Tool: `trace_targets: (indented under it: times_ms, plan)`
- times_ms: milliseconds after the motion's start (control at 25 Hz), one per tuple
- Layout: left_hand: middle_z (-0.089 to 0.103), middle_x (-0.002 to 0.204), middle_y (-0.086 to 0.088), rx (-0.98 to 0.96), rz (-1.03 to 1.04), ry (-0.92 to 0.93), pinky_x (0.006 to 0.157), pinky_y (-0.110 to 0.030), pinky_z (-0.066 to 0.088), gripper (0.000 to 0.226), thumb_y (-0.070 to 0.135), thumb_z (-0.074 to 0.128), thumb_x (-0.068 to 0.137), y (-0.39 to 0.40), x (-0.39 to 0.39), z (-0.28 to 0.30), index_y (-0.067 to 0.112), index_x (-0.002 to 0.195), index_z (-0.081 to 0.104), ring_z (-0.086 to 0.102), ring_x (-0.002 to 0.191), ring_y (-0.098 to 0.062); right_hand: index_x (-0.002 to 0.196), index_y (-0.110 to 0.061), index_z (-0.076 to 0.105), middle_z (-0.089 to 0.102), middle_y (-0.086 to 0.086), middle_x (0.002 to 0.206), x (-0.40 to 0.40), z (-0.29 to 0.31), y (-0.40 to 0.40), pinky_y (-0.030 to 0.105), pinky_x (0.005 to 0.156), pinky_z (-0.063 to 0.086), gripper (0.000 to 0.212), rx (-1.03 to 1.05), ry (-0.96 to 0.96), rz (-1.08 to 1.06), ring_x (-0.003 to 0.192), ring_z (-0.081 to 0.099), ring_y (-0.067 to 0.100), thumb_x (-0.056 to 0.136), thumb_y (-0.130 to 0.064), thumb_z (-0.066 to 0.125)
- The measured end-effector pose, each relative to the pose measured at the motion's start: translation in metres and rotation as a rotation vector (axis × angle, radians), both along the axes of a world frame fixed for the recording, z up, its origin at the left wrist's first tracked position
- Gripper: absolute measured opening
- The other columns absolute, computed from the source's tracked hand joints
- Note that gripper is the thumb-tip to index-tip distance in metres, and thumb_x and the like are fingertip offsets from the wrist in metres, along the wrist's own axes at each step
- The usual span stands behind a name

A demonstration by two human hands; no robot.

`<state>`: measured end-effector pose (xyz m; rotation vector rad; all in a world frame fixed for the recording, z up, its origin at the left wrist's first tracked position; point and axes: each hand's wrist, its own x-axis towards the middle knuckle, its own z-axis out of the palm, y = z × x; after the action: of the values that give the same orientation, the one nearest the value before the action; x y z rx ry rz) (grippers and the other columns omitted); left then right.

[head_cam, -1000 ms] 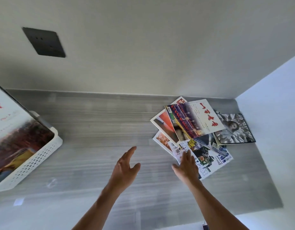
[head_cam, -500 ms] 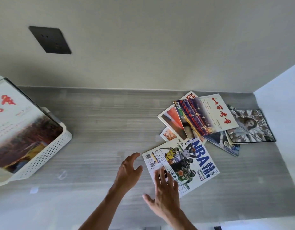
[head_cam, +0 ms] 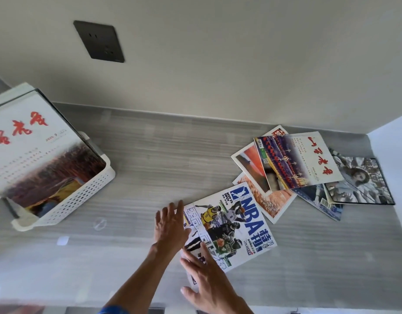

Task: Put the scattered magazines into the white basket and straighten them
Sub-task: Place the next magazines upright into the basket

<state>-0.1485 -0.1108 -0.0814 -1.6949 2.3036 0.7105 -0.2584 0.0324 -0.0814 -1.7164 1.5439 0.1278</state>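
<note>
Lettering in blue on the NBA magazine reads "NBA", with smaller "MVP VS DPOY" near its far left corner and basketball players across the cover; the remaining small print is too fine to read. It lies flat on the grey countertop, pulled clear toward the near edge from the scattered magazine pile, which sits to its right and farther back against the white side wall. Left hand rests on the magazine's left edge with fingers straight and spread. Right hand lies flat on its near corner, fingers extended, covering that corner. Topmost in the pile, a white-covered issue carries red brush calligraphy; a black-framed greyscale cover lies partly beneath it, and the lower covers are mostly hidden. Well to the left of the NBA magazine stands the white basket, perforated, holding an upright magazine with matching red calligraphy and "2025 9"; the frame cuts its left side. Bare counter stretches between basket and magazine. A dark wall socket sits above
</note>
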Motion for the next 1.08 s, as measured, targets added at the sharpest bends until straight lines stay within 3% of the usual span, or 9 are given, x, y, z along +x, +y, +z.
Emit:
trace_targets:
  times_ms: [80, 200, 360, 480, 640, 760, 920, 1000, 1080]
  plan:
    - [0.038, 0.144, -0.007, -0.025, -0.030, -0.057, 0.112, -0.039, 0.031, 0.081, 0.040, 0.067, 0.084, -0.001, 0.000, -0.001, 0.019, 0.149, 0.025, 0.043, 0.127, -0.026, 0.154, -0.037, 0.014, -0.013, -0.017, 0.159, -0.024, -0.005, 0.006, 0.052, 0.122, 0.009, 0.071, -0.085, 0.122, -0.199, 0.150, -0.012, 0.017, 0.091, -0.062, 0.035]
    - [0.049, 0.131, -0.003, -0.010, -0.023, -0.031, 0.097, -0.034, 0.042, 0.069, 0.028, 0.071, 0.080, 0.002, 0.004, 0.000, 0.024, 0.139, 0.036, 0.050, 0.116, -0.022, 0.152, -0.031, -0.004, -0.021, 0.002, 0.158, -0.048, -0.008, 0.010, 0.055, 0.118, -0.006, 0.092, -0.032, 0.407, -0.546, 0.148, -0.014, 0.023, 0.076, -0.081, -0.003]
    - [0.071, 0.098, 0.003, 0.368, 0.141, 0.153, 0.064, -0.024, 0.050, 0.037, 0.043, 0.066, 0.076, -0.011, 0.004, 0.008, 0.024, 0.108, 0.060, 0.069, 0.084, -0.014, 0.149, -0.040, -0.008, -0.024, -0.001, 0.158, -0.049, -0.014, 0.011, 0.057, 0.114, -0.015, 0.098, 0.011, 0.350, -0.452, 0.146, -0.024, 0.024, 0.067, -0.092, -0.002]
    - [0.066, 0.072, 0.008, 0.516, 0.255, 0.388, 0.040, -0.017, 0.045, 0.027, 0.034, 0.055, 0.088, -0.007, 0.003, 0.015, 0.017, 0.105, 0.067, 0.062, 0.052, -0.003, 0.149, -0.047, 0.005, -0.024, -0.009, 0.157, -0.052, -0.009, -0.007, 0.060, 0.113, -0.020, 0.092, 0.014, 0.259, -0.293, 0.145, -0.029, 0.022, 0.069, -0.094, 0.008]
    - [0.057, 0.056, 0.013, 0.402, 0.235, 0.783, 0.043, -0.026, 0.038, 0.013, 0.033, 0.053, 0.091, 0.005, 0.048, 0.034, 0.038, 0.082, 0.062, 0.046, 0.044, -0.002, 0.149, -0.049, 0.003, -0.015, -0.010, 0.161, -0.042, 0.023, -0.038, 0.057, 0.119, 0.012, 0.087, -0.134, -0.034, -0.562, 0.151, 0.002, 0.018, 0.076, -0.080, 0.038]
    - [0.054, 0.056, 0.015, 0.415, 0.333, 1.023, 0.043, -0.021, 0.030, 0.012, 0.024, 0.061, 0.092, 0.006, 0.113, 0.055, 0.032, 0.084, 0.065, 0.040, 0.048, -0.005, 0.151, -0.044, 0.001, -0.004, -0.014, 0.163, -0.009, 0.053, -0.084, 0.047, 0.114, 0.026, 0.102, -0.143, -0.339, -0.867, 0.143, 0.022, 0.016, 0.070, -0.075, 0.054]
    - [0.060, 0.079, -0.011, 0.332, 0.655, 1.226, 0.063, -0.038, 0.038, 0.026, 0.027, 0.068, 0.085, -0.002, 0.199, 0.082, 0.004, 0.097, 0.069, 0.046, 0.069, -0.026, 0.145, -0.024, 0.036, 0.047, -0.004, 0.146, 0.058, 0.083, -0.160, 0.038, 0.090, 0.052, 0.073, 0.026, -0.712, -1.106, 0.111, 0.061, 0.011, 0.083, -0.018, 0.074]
    - [0.064, 0.086, -0.025, 0.234, 0.850, 1.304, 0.072, -0.043, 0.045, 0.033, 0.028, 0.073, 0.080, -0.012, 0.234, 0.099, 0.000, 0.097, 0.069, 0.057, 0.077, -0.033, 0.116, -0.020, 0.063, 0.072, 0.006, 0.116, 0.088, 0.101, -0.193, 0.032, 0.073, 0.055, 0.037, 0.107, -0.751, -0.930, 0.091, 0.072, 0.014, 0.086, 0.000, 0.064]
    - [0.073, 0.094, -0.024, 0.132, 0.935, 1.371, 0.071, -0.042, 0.057, 0.031, 0.032, 0.067, 0.083, -0.033, 0.264, 0.120, 0.005, 0.095, 0.072, 0.069, 0.078, -0.034, 0.099, -0.024, 0.068, 0.076, 0.006, 0.102, 0.118, 0.121, -0.231, 0.027, 0.070, 0.057, 0.036, 0.010, -0.729, -0.683, 0.084, 0.073, 0.013, 0.087, 0.009, 0.058]
